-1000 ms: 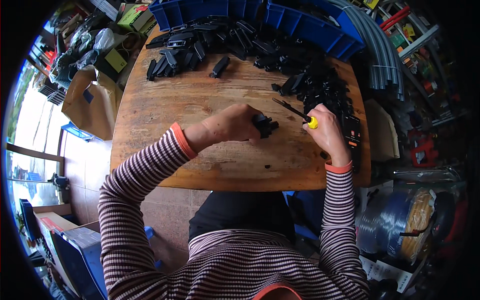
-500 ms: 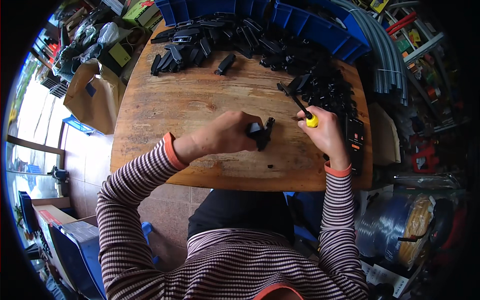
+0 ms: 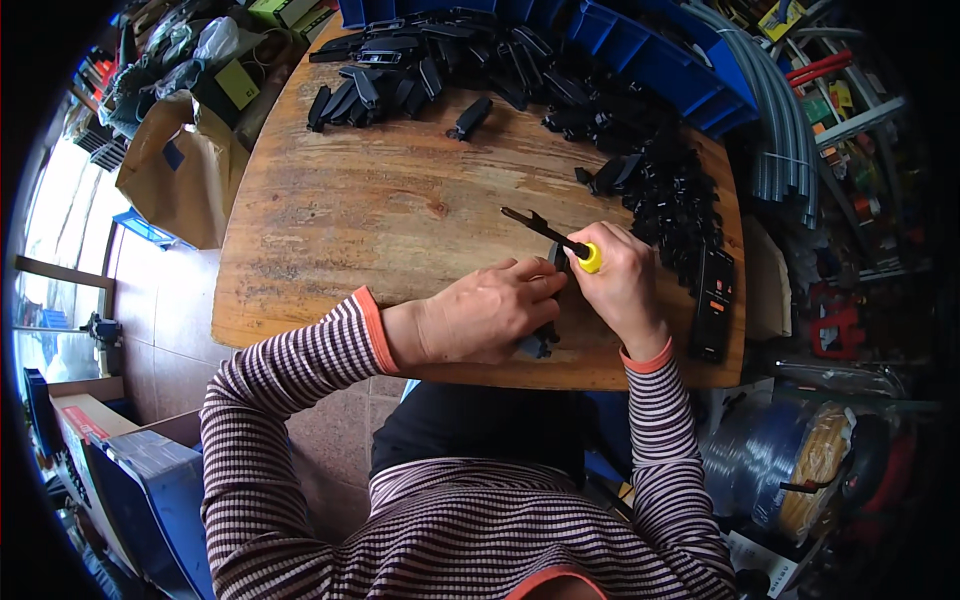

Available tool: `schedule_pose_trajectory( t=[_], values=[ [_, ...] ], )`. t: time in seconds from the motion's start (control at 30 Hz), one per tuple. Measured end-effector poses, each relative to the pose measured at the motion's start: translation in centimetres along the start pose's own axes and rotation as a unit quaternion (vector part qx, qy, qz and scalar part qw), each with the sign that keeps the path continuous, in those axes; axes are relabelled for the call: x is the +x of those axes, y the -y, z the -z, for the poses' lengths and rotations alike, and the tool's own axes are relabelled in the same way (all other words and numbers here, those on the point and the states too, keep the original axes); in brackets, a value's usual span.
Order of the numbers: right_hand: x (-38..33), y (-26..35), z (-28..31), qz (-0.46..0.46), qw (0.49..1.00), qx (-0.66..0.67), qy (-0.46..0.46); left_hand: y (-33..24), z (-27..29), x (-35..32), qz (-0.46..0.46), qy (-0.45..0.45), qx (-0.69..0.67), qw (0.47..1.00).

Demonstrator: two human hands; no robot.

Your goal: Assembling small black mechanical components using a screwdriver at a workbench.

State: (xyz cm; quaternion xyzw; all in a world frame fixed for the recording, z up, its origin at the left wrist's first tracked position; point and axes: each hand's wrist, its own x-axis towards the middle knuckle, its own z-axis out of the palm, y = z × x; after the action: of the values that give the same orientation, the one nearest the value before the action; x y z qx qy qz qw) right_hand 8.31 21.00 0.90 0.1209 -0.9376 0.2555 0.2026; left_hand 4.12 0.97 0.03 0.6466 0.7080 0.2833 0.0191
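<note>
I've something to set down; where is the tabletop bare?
Bare wood shows on the left half of the table, between the left hand and the black parts at the far edge. A narrow strip lies between the right hand and the phone-like device. The far edge and the right side beyond the device are crowded.

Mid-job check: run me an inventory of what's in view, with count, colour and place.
Table: 1, brown wood, centre
Bins: 2, blue, far edge
Heaped parts: many, black, along far and right sides
Lone part: 1, black, just nearside of heap
Held part: count unclear, black, near edge
Tool: 1, black and yellow, right of centre
Phone: 1, black, right edge
Tubes: bundle, grey, beyond table, right
Paper bag: 1, brown, left of table
Left hand: 1, bare, on held part
Right hand: 1, bare, gripping tool
Sleeves: 2, striped, orange cuffs, on both arms
</note>
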Motion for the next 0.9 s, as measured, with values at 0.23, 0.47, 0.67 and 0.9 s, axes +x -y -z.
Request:
schedule_pose_trajectory(
  t=[0.23,0.47,0.67,0.9],
  values=[
    [-0.1,1.1,-0.3,-0.013,0.999,-0.05,0.009,-0.1,-0.4,-0.1,-0.006,-0.012,0.015,1.0],
    [0.5,1.0,0.4,-0.011,0.996,-0.032,0.081,0.0,-0.3,-0.3,-0.006,-0.01,0.032,0.999],
    [3.4,0.8,1.3,-0.034,0.964,0.259,-0.041,-0.2,-0.2,-0.1,-0.017,-0.01,0.065,0.998],
    [3.8,-0.6,0.7,-0.09,0.895,0.416,-0.137,0.7,0.6,0.1,-0.036,0.029,0.08,0.996]
  ],
)
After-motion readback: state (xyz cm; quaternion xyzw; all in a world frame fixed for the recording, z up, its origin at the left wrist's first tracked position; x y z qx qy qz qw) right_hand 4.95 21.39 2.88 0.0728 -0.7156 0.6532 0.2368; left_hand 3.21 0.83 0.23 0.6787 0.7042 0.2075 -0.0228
